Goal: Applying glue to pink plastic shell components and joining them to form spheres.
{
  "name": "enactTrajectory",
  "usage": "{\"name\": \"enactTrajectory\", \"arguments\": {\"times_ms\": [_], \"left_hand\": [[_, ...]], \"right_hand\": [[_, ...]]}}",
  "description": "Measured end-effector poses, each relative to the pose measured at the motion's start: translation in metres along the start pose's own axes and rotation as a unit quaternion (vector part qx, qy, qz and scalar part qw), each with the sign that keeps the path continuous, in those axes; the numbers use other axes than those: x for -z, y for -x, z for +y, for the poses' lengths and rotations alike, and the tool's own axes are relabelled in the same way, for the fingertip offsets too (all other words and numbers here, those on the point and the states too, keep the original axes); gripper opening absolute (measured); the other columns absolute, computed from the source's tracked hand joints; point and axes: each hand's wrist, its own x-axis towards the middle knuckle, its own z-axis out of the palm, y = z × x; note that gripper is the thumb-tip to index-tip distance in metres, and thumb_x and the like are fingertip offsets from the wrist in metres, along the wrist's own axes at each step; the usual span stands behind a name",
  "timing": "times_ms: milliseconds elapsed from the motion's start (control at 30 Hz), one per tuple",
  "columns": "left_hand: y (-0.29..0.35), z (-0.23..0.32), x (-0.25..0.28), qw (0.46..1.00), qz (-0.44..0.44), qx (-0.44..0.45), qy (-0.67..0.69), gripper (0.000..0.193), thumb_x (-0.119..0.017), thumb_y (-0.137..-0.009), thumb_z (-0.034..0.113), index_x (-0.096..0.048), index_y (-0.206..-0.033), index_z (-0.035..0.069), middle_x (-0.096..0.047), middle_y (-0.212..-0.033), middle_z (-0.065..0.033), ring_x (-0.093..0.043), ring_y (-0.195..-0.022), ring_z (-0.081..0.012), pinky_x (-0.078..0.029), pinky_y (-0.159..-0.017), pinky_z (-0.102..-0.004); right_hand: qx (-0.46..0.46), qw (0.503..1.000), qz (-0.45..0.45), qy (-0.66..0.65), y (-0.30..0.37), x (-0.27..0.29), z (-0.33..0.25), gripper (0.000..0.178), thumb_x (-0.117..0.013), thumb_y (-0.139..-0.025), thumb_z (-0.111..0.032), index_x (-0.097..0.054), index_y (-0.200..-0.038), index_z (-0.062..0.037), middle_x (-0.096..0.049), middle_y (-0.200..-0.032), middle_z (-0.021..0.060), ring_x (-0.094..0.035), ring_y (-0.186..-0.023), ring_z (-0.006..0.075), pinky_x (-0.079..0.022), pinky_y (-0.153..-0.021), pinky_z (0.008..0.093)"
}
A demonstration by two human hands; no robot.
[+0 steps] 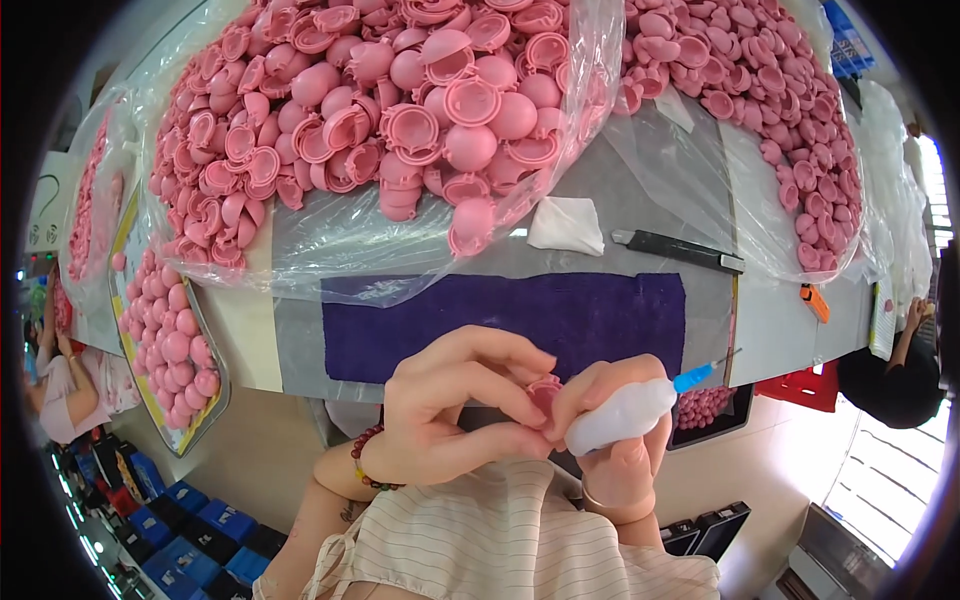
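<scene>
My left hand (450, 400) is closed, pinching a small pink plastic shell (543, 392) between its fingertips and thumb. Most of that shell is hidden behind the fingers. Close beside it, my right hand (628, 465) is wrapped round a white squeeze bottle (620, 415) with a blue needle tip (693, 377) that points to the right. The right fingertips come right up to the pink shell; whether they also grip it I cannot tell. Both hands are over the near edge of a dark purple cloth (490, 315) spread on the table.
A plastic-lined heap of pink half-shells (320, 90) fills the far side, with another heap (740, 60) at right. Closed pink balls (165, 330) lie in a tray at left. A folded white cloth (566, 225), black cutter knife (680, 250) and orange cutter (815, 303) lie beyond.
</scene>
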Motion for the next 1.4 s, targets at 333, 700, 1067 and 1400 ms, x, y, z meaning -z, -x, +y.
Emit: {"name": "enactTrajectory", "arguments": {"times_ms": [333, 700, 1067, 1400], "left_hand": [[0.005, 0.005, -0.013, 0.925, 0.112, 0.178, 0.316, 0.034, -0.069, -0.067, 0.005, -0.053, -0.096, -0.004, -0.046, -0.113, -0.0263, -0.056, -0.092, -0.0253, -0.049, -0.075, -0.0334], [0.004, 0.004, -0.011, 0.946, 0.048, 0.152, 0.282, 0.041, -0.063, -0.072, 0.000, -0.041, -0.107, -0.004, -0.047, -0.111, -0.0276, -0.056, -0.094, -0.0249, -0.050, -0.075, -0.0316], [0.008, -0.001, -0.011, 0.953, 0.037, 0.163, 0.252, 0.041, -0.062, -0.073, 0.000, -0.041, -0.108, -0.004, -0.047, -0.111, -0.0280, -0.057, -0.092, -0.0249, -0.047, -0.081, -0.0338], [0.006, 0.002, -0.012, 0.957, 0.019, 0.155, 0.245, 0.041, -0.062, -0.073, 0.001, -0.041, -0.108, -0.005, -0.047, -0.111, -0.0284, -0.054, -0.097, -0.0248, -0.044, -0.084, -0.0336]], "right_hand": [[0.003, 0.999, 0.043, -0.007, -0.004, -0.002, -0.003, 0.041, -0.056, -0.078, -0.036, -0.041, -0.094, -0.0016, -0.050, -0.067, 0.0111, -0.049, -0.053, 0.0146, -0.041, -0.047, 0.0250], [0.367, 0.896, 0.069, 0.241, -0.018, 0.014, -0.019, 0.055, -0.052, -0.077, -0.048, -0.051, -0.093, 0.0045, -0.039, -0.066, 0.0034, -0.029, -0.050, 0.0106, -0.021, -0.040, 0.0223], [0.355, 0.854, 0.043, 0.377, -0.010, 0.010, -0.015, 0.059, -0.048, -0.076, -0.053, -0.056, -0.084, 0.0055, -0.049, -0.064, 0.0051, -0.042, -0.045, 0.0119, -0.028, -0.034, 0.0213], [0.367, 0.852, 0.047, 0.369, -0.010, 0.013, -0.020, 0.056, -0.050, -0.077, -0.051, -0.053, -0.084, 0.0049, -0.057, -0.071, 0.0088, -0.047, -0.049, 0.0129, -0.034, -0.034, 0.0214]]}}
